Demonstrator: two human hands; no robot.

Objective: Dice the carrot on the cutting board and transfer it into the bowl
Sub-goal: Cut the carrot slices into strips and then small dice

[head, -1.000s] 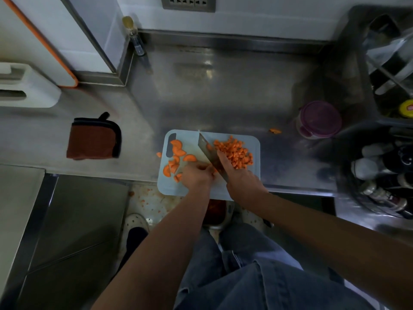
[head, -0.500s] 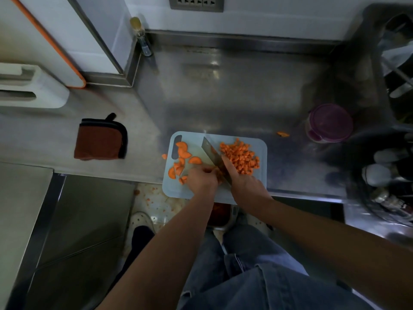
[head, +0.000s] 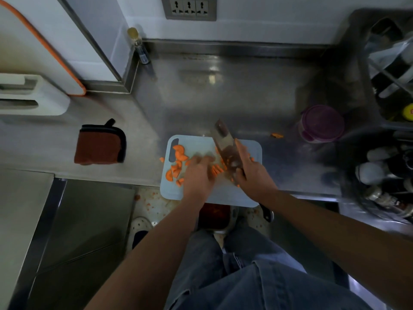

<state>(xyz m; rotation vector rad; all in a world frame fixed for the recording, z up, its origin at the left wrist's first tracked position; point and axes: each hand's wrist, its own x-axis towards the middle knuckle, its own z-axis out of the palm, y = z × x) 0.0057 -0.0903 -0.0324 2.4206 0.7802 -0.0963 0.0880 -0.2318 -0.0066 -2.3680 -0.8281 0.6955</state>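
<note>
Your right hand [head: 252, 173] has its fingers wrapped tight on the knife [head: 225, 146], the forefinger laid along the blade's spine. The blade's long axis runs from your palm up and slightly left, its tip past the cutting board [head: 223, 195] far edge; the dark handle end pokes out below your wrist. The blade is motion-blurred, so you can't tell whether the edge touches the board.

Your left hand [head: 196, 173] lies flat with its fingers spread and blurred, clamped on nothing, the fingertips over carrot strips just left of the blade. The carrot slices [head: 176, 162], half-moons, lie scattered left of those fingers with no common direction. A diced pile is mostly hidden behind your right hand.

Handling, as a judgement: the pieces are light, stiff and likely damp, so they roll and skid easily. One stray piece [head: 277, 136] already lies on the counter. Don't pinch single pieces; bunch them with curled fingertips from the sides, long axes crosswise to the blade. No bowl is clearly identifiable in view.
</note>
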